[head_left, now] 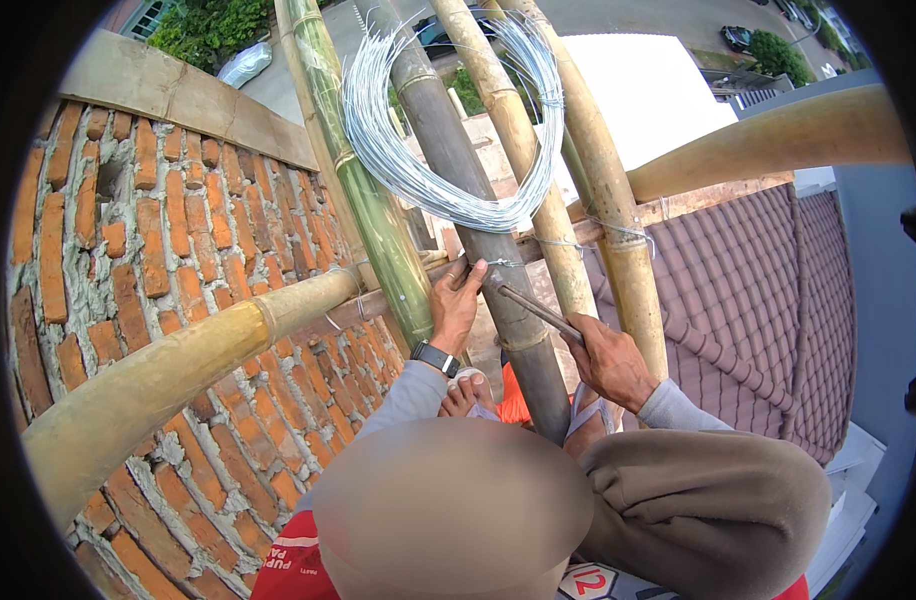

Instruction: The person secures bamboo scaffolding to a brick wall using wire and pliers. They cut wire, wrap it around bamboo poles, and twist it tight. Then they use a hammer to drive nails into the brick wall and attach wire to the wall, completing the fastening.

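A dark grey bamboo pole [453,150] runs away from me between my feet, with a short binding wire [505,262] across it. My left hand [454,308], a watch on its wrist, lies against the pole's left side. Its thumb and forefinger are closed next to that wire; what they pinch is hidden. From the right, my right hand [614,360] grips a slim dark metal tool [540,312], whose tip touches the pole just below the wire. A large coil of silvery wire [378,150] hangs around the poles beyond my hands.
A green bamboo pole [373,215] and paler poles [568,245] stand alongside. Thick crosswise bamboo [193,365] passes at left, more [768,145] at right. A rough brick wall [148,260] fills the left; a tiled roof [738,300] lies lower right. My feet [463,395] are close to the pole.
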Motion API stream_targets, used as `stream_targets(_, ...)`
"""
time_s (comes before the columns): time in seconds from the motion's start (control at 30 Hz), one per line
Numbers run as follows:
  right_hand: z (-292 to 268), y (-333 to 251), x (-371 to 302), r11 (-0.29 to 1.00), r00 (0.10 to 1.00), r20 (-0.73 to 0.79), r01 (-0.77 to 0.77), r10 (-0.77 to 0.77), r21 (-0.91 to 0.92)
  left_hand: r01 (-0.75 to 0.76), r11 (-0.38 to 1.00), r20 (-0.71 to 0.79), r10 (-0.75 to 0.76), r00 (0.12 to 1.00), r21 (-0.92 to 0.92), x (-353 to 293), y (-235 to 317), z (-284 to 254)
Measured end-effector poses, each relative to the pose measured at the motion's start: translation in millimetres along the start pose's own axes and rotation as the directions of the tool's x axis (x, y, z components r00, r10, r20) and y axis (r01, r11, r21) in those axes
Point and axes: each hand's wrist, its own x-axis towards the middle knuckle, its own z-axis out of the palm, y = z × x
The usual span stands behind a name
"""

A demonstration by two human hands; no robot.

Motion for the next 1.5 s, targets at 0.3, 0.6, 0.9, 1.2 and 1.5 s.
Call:
stream_targets(0.3,8,0,1,0.974,0.982,-0.063,-0.164,0.175,0.154,0.001,0.999,0.022,0.000,1.000,-0.039,-1,1,-1)
stream_targets(0.6,18,10,-7,0.913,0.923,0.018,-0.382,0.384,0.143,-0.013,0.996,-0.005,0.013,1.000,0.083,-3,10,2)
stream_targets(0.9,-1,6,-3,0.754,0.896,-0.217,-0.171,0.386,0.635,-0.744,0.128,0.458,0.716,0.527,0.656,7,136,31)
stream_targets(1.2,-21,4,42,0.748,0.882,-0.165,-0.261,0.441,0.610,-0.778,-0.130,0.723,0.487,0.490,0.615,23,149,36)
stream_targets(1.5,-27,-16,83,0.438,0.928,0.086,-0.250,0.361,0.864,-0.781,0.132,0.488,0.714,0.502,0.611,-73,120,30)
